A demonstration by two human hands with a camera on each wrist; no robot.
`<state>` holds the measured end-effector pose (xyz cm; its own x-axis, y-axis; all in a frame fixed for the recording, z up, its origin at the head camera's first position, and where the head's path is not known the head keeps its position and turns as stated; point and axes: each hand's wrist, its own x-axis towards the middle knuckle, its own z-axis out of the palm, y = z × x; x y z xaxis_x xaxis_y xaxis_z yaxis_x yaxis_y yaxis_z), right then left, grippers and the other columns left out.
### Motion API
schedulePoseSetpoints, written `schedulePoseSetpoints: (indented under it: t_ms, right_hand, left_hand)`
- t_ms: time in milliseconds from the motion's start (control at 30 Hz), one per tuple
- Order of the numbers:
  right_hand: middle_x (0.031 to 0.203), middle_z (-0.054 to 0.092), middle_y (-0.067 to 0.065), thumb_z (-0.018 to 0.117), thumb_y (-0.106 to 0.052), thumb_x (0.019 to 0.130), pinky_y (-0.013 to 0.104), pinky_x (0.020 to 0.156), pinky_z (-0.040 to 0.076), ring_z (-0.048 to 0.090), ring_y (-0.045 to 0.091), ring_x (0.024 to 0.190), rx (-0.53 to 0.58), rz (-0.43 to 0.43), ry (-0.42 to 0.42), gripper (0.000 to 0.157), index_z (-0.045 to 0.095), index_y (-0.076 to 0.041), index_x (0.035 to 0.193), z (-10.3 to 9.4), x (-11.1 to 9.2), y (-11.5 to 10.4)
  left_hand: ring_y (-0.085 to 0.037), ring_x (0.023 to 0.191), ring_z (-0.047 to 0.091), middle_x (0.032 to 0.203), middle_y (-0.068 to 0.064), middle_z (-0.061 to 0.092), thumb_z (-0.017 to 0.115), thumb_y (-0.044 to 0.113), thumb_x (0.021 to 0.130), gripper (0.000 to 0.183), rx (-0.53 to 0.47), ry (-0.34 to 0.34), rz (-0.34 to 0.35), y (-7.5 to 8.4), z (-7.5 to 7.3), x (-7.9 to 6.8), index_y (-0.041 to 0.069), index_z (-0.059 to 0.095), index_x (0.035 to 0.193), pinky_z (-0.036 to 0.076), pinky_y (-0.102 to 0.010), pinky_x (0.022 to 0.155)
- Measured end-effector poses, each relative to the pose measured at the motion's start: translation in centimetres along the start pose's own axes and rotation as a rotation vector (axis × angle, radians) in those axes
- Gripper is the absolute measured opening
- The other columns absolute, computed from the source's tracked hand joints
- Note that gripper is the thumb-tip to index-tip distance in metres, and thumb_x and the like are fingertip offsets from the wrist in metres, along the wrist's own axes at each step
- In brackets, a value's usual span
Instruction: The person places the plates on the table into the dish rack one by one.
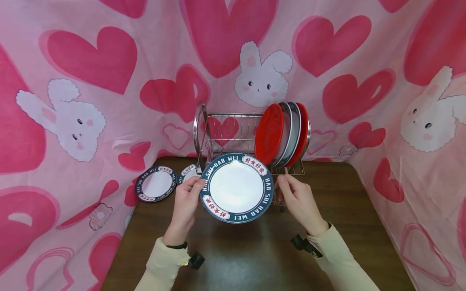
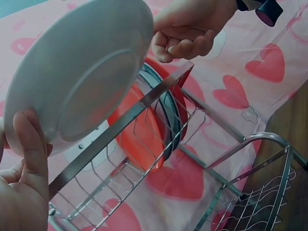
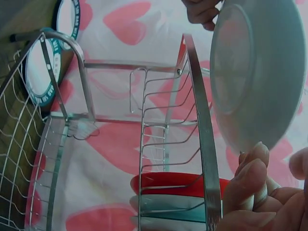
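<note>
A white plate (image 1: pixel 236 188) with a dark teal lettered rim is held up, its face toward the head camera. My left hand (image 1: pixel 187 202) pinches its left edge; the left wrist view shows the fingers (image 2: pixel 30 139) against the pale underside. My right hand (image 1: pixel 298 198) is by the plate's right edge, fingers loosely curled; in the right wrist view its thumb stands off the plate. I cannot tell whether its fingertips touch the rim. Behind the plate stands a wire dish rack (image 1: pixel 233 139), with a red plate (image 1: pixel 268 133) and several other plates upright at its right end.
Two more teal-rimmed plates lie on the brown table (image 1: pixel 240 262) to the left: one plate (image 1: pixel 155 184) in full view, the other plate (image 1: pixel 189 171) partly hidden behind my left hand. Pink heart-and-rabbit cloth (image 1: pixel 160 48) hangs around the table's back and sides.
</note>
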<state>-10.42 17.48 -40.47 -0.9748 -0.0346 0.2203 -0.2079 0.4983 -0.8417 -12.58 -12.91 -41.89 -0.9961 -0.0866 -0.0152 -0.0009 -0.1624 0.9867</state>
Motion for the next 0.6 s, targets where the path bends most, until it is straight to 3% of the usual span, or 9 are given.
schedulePoseSetpoints:
  t_ms: [200,467,600]
  right_hand:
    - [0.074,0.060,0.007,0.050,-0.028,0.111,0.030,0.055,0.053,0.057,0.022,0.061,0.047,0.032,-0.015,0.027,0.067,-0.008,0.105,0.4,-0.3,0.0]
    - [0.087,0.071,0.008,0.056,-0.027,0.108,0.030,0.059,0.057,0.063,0.020,0.067,0.081,0.073,-0.020,0.034,0.063,-0.006,0.134,0.7,-0.5,-0.2]
    - [0.079,0.068,0.010,0.054,-0.023,0.109,0.031,0.053,0.053,0.060,0.021,0.060,0.163,0.074,-0.015,0.041,0.055,-0.007,0.146,0.7,-0.7,0.0]
  left_hand:
    - [-0.013,0.066,0.064,0.084,-0.003,0.072,0.058,0.010,0.105,0.025,0.047,-0.017,-0.015,-0.2,0.7,-0.1,-0.010,0.069,0.115,0.051,-0.021,0.060]
    - [-0.012,0.062,0.064,0.083,-0.003,0.073,0.058,0.011,0.104,0.027,0.030,-0.052,-0.041,-0.5,1.4,-0.4,-0.011,0.067,0.117,0.050,-0.021,0.057]
    - [-0.012,0.060,0.061,0.082,-0.003,0.072,0.058,0.011,0.105,0.028,0.018,-0.054,-0.037,-0.7,1.6,-0.6,-0.011,0.067,0.119,0.049,-0.021,0.055]
